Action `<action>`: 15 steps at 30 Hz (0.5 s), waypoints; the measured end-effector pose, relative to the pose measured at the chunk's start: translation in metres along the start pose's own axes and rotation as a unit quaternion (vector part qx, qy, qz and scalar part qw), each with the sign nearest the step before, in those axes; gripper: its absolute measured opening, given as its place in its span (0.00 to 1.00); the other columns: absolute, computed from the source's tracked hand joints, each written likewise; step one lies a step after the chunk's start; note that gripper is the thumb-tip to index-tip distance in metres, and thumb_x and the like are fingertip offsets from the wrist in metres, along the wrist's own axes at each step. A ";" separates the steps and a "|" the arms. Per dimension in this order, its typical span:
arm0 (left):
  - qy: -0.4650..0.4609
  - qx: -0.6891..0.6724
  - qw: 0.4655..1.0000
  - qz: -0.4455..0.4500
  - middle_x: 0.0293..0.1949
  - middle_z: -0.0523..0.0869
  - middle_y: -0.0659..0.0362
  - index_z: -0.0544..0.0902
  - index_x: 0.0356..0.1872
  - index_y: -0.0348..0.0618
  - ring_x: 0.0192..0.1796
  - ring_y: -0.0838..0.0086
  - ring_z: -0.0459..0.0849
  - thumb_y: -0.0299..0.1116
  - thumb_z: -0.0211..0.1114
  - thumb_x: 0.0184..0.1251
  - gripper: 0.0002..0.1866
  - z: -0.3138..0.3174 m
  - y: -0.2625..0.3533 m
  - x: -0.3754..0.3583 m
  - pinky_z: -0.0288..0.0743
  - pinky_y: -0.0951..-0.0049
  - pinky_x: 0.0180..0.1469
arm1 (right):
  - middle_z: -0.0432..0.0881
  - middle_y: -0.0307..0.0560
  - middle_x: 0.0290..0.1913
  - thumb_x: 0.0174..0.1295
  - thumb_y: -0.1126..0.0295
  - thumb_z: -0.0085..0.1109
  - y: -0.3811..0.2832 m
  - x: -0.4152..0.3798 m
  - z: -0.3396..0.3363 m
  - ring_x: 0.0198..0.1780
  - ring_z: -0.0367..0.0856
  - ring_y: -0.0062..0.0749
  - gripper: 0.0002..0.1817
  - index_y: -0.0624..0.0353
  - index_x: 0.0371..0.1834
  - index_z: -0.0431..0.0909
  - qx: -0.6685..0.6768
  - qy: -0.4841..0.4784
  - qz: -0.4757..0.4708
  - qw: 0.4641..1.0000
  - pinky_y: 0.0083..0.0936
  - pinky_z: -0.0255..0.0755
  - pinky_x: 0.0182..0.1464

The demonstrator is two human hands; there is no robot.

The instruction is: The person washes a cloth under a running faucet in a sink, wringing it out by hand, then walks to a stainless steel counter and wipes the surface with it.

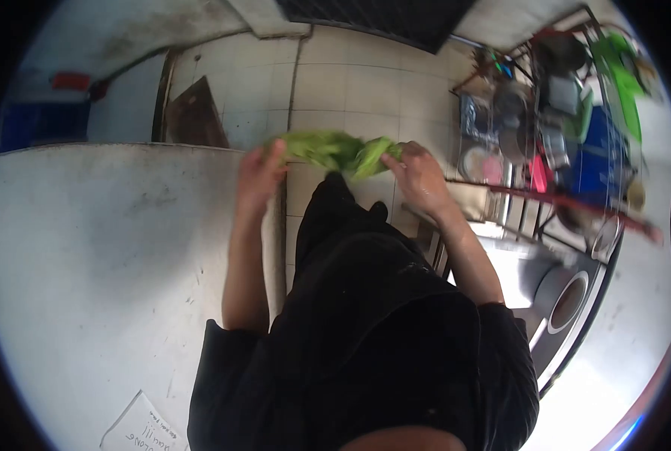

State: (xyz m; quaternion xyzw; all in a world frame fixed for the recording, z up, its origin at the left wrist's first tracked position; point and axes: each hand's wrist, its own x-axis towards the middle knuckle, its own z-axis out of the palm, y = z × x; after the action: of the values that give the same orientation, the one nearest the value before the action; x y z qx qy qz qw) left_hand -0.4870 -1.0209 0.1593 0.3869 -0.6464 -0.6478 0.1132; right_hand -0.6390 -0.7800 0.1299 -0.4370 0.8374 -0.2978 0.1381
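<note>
A bright green, crumpled cloth (328, 149) is stretched between both my hands, out in front of my body above the tiled floor. It looks bunched and twisted, and motion blurs it. My left hand (262, 174) grips its left end with the fingers closed, also smeared a little. At the other end, my right hand (419, 174) pinches the cloth between thumb and fingers. My dark clothes and one dark shoe tip (334, 184) show below the cloth.
A white wall (110, 286) or partition runs along my left, with a handwritten paper (143, 428) on it. To the right stand a metal rack (534, 98) full of pots and containers, and a steel counter (501, 255) with a round pot (564, 297). Pale floor tiles (343, 90) lie ahead.
</note>
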 end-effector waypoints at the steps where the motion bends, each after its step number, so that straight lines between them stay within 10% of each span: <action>1: 0.080 -0.127 0.988 -0.040 0.20 0.75 0.67 0.80 0.34 0.41 0.23 0.82 0.71 0.44 0.60 0.68 0.15 -0.017 0.008 0.023 0.71 0.77 0.34 | 0.78 0.59 0.33 0.61 0.68 0.55 0.017 0.027 0.000 0.39 0.76 0.53 0.11 0.67 0.34 0.78 0.000 0.029 -0.059 0.998 0.39 0.71 0.41; 6: 0.013 -0.312 0.948 -0.060 0.24 0.76 0.65 0.79 0.40 0.40 0.23 0.82 0.68 0.39 0.61 0.68 0.12 -0.092 -0.008 0.135 0.73 0.76 0.39 | 0.81 0.55 0.40 0.63 0.73 0.52 0.033 0.160 -0.008 0.44 0.78 0.46 0.09 0.66 0.41 0.78 0.099 0.004 -0.021 0.995 0.33 0.72 0.47; 10: 0.028 -0.406 0.910 -0.079 0.28 0.77 0.64 0.79 0.40 0.39 0.26 0.82 0.68 0.32 0.61 0.67 0.08 -0.092 0.022 0.224 0.73 0.74 0.43 | 0.79 0.45 0.52 0.68 0.74 0.45 0.006 0.275 -0.009 0.55 0.75 0.29 0.14 0.64 0.54 0.74 0.667 0.092 0.087 0.734 0.26 0.64 0.60; 12: 0.044 -0.506 0.858 -0.070 0.31 0.77 0.63 0.79 0.42 0.40 0.30 0.80 0.70 0.31 0.61 0.67 0.08 -0.108 0.033 0.271 0.72 0.71 0.47 | 0.80 0.43 0.49 0.68 0.73 0.46 0.000 0.332 -0.008 0.52 0.75 0.24 0.13 0.65 0.51 0.76 0.653 0.053 0.052 0.753 0.22 0.65 0.57; 13: 0.056 -0.580 0.811 -0.048 0.35 0.78 0.62 0.78 0.44 0.41 0.32 0.79 0.71 0.32 0.61 0.67 0.08 -0.119 0.038 0.295 0.72 0.70 0.49 | 0.81 0.39 0.41 0.68 0.70 0.49 0.005 0.364 -0.010 0.45 0.75 0.18 0.12 0.66 0.46 0.78 0.471 0.058 0.100 0.874 0.18 0.67 0.51; 15: -0.004 -0.637 0.769 0.051 0.47 0.80 0.59 0.77 0.50 0.44 0.43 0.75 0.76 0.32 0.60 0.67 0.12 -0.158 0.036 0.339 0.69 0.65 0.57 | 0.81 0.35 0.33 0.67 0.70 0.54 0.001 0.412 -0.034 0.37 0.74 0.13 0.10 0.66 0.41 0.80 0.370 0.030 0.111 0.922 0.14 0.67 0.42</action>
State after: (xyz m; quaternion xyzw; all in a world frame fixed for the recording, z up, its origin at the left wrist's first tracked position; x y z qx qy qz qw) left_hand -0.6263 -1.3633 0.0934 0.1898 -0.1048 -0.9059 0.3638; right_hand -0.8952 -1.1018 0.1673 -0.2500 0.7141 -0.5824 0.2973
